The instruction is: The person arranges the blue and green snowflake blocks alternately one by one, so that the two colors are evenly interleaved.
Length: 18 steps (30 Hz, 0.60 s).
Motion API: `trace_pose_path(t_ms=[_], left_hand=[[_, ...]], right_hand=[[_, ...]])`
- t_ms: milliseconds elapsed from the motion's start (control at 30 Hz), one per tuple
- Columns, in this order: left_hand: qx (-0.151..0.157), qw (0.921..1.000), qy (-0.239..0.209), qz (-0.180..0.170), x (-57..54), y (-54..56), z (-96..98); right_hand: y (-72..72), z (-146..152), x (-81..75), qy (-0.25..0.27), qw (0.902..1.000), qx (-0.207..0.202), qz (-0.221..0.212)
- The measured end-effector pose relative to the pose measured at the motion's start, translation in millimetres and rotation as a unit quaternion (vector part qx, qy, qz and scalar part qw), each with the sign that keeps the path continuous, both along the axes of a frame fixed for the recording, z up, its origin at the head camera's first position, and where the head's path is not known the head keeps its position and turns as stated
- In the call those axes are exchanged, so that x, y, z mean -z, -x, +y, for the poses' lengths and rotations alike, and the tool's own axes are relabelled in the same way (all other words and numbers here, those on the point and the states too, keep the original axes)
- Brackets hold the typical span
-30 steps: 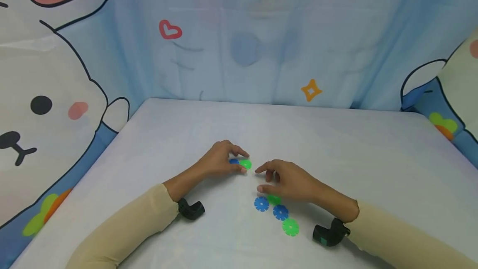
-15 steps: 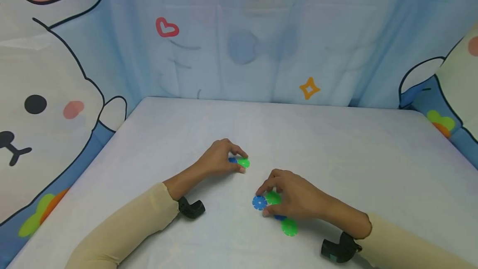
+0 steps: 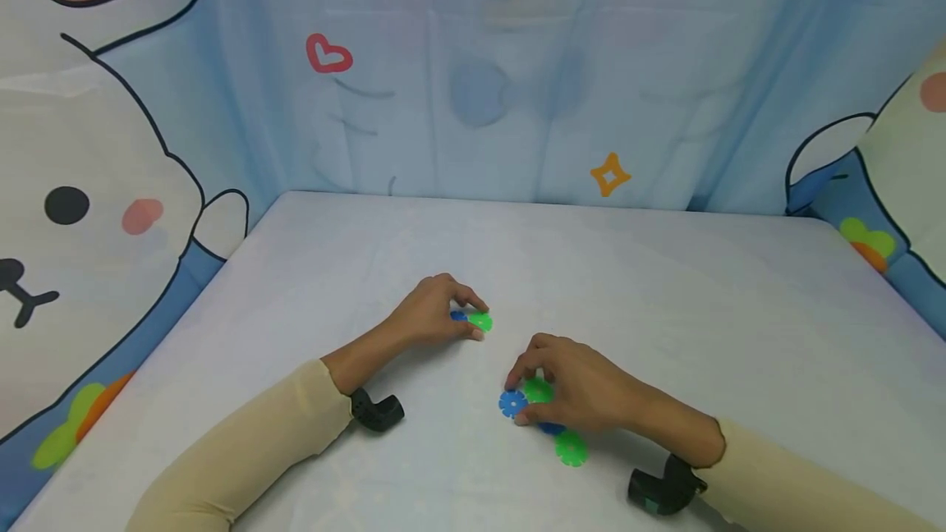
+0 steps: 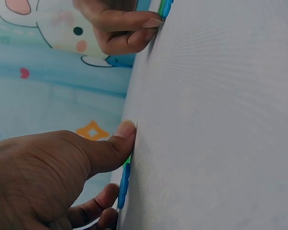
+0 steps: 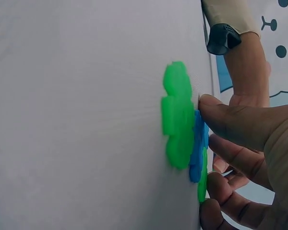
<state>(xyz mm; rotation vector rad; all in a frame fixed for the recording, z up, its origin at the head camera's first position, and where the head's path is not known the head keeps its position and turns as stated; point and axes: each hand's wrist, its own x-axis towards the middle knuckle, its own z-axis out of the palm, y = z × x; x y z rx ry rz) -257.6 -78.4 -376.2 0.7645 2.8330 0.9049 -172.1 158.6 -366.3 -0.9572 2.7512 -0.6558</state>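
Note:
Flat notched plastic discs, blue and green, lie on the white table in two groups. My left hand (image 3: 434,312) holds a green disc (image 3: 480,321) between thumb and forefinger, with a blue disc (image 3: 458,315) beside it, partly covered by the hand. Nearer and to the right, my right hand (image 3: 587,378) pinches the edge of a blue disc (image 3: 512,404). Beside that disc, under the right hand, is a green disc (image 3: 539,390). Another blue disc (image 3: 551,428) is mostly hidden below the thumb, and a second green disc (image 5: 178,115) lies closest to the wrist.
The white table (image 3: 355,245) stretches around both hands. Behind it hangs a light blue curtain (image 3: 414,138) printed with cartoon animals. A black wrist camera (image 3: 377,411) sits on the left wrist, another black wrist camera (image 3: 665,487) on the right.
My right hand has come down toward me from above the near discs, and its thumb and forefinger have closed on the blue one. The left hand has stayed at its green disc.

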Motion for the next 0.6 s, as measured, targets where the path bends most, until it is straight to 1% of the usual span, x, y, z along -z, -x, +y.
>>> trace_pose_path(t_ms=[167,333,467,600], left_hand=[[-0.001,1.0000,0.006,0.002,-0.5,0.0,0.1],[-0.001,1.0000,0.007,-0.001,0.5,1.0,0.1],[-0.001,1.0000,0.007,-0.004,2.0,1.7,-0.1],[-0.002,0.9999,0.007,-0.007,1.3,1.1,0.1]], right_hand=[[2.4,-2.7,-1.7,-0.015,0.9997,0.004,-0.021],[4.6,-5.9,-3.4,-0.015,0.9990,0.003,-0.043],[4.9,-6.3,-3.6,-0.005,0.9986,-0.008,-0.052],[4.0,-4.4,-1.6,0.015,0.9979,-0.016,-0.060]])
